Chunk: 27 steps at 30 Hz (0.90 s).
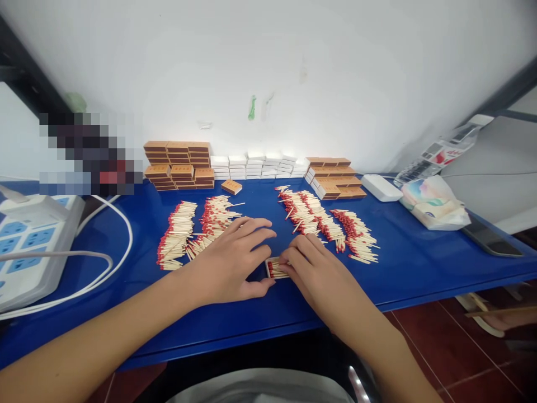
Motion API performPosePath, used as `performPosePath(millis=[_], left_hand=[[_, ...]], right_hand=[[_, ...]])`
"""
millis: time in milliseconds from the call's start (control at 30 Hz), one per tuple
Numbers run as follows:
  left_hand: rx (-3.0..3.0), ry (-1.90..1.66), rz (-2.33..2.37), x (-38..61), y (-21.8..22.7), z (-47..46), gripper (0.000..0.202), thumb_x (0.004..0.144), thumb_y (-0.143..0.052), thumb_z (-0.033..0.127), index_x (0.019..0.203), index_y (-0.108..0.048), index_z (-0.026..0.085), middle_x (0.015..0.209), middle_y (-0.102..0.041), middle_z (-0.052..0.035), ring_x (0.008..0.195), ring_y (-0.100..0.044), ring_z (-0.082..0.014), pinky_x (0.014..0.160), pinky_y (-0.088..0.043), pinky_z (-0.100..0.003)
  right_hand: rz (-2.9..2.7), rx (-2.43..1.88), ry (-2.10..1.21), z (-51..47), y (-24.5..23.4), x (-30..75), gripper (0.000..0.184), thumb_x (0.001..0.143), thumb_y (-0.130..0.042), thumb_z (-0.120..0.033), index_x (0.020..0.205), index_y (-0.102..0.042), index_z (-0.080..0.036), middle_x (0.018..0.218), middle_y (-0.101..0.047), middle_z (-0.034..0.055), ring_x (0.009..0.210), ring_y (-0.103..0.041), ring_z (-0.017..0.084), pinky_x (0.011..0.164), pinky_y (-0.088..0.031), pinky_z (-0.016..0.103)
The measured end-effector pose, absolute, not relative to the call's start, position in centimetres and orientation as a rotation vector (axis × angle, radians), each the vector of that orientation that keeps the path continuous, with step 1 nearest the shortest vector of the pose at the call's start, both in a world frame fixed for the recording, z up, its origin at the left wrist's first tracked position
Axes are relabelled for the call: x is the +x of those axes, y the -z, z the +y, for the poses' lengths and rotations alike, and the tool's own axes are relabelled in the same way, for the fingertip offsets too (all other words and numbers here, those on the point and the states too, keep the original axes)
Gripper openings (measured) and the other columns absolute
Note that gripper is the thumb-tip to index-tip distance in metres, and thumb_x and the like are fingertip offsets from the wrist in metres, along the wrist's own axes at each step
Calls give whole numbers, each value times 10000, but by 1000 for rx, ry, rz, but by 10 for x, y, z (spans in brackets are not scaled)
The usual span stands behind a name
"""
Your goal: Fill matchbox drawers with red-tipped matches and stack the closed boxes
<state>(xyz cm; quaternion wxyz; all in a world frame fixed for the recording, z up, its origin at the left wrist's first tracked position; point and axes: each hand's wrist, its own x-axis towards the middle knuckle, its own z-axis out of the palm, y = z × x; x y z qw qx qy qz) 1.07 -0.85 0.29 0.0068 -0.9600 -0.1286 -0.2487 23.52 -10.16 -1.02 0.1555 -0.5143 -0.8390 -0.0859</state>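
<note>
A small white matchbox tray [274, 268] filled with red-tipped matches lies on the blue table [419, 263] between my hands. My left hand [235, 260] rests beside its left end, fingers stretched forward and thumb against the tray. My right hand [312, 266] has its fingers bent down onto the tray's right end, pressing the matches. Loose matches lie in rows: a left pile [176, 235], a middle pile [213, 221] and long right piles [319, 221].
Against the wall stand stacks of brown matchbox sleeves [178, 165], white inner trays [255, 166] and more brown sleeves [335, 179]. A power strip [29, 240] with white cables lies at left. At right lie a white box [381, 187], a tissue pack [434, 204] and a phone [490, 240].
</note>
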Motion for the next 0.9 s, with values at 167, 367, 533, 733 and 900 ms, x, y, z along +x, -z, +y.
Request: performPosePath(millis=[167, 367, 533, 733, 900], left_hand=[[-3015, 796, -389, 11, -2, -8, 179, 969, -737, 357, 974, -727, 178, 1389, -754, -165, 1463, -606, -383, 1225, -499, -574], [-3037, 778, -408, 12, -1, -7, 207, 978, -735, 373, 996, -735, 167, 1392, -750, -179, 1478, -591, -395, 1229, -491, -604], [-3033, 773, -403, 11, 0, -8, 236, 982, -731, 400, 1025, -740, 168, 1394, -749, -174, 1480, -588, -403, 1230, -486, -614], [-3031, 778, -403, 12, 0, -8, 212, 992, -713, 381, 984, -733, 170, 1388, -752, -163, 1478, -594, -386, 1234, -485, -583], [-3029, 777, -405, 12, 1, -8, 230, 999, -711, 392, 987, -735, 164, 1389, -752, -166, 1480, -592, -391, 1234, -484, -593]], right_hand=[[-2357, -1462, 220, -101, 8, 232, 195, 1111, -558, -133, 966, -663, -211, 990, -657, 91, 959, -614, 276, 885, -562, 447], [-2260, -1442, 44, -106, -1, 244, 90, 1109, -610, -206, 1051, -678, -204, 1051, -662, 84, 1010, -639, 266, 882, -573, 429], [-2242, -1481, -32, -107, -3, 250, 89, 1094, -615, -171, 1047, -684, -202, 1059, -654, 80, 1018, -646, 264, 883, -578, 433], [-2258, -1469, -125, -106, 0, 246, 138, 1107, -584, -168, 1018, -685, -200, 1050, -653, 80, 1023, -639, 263, 901, -582, 438], [-2222, -1456, -183, -109, -6, 249, 150, 1115, -574, -187, 1054, -711, -202, 1068, -634, 83, 1021, -640, 246, 887, -575, 419]])
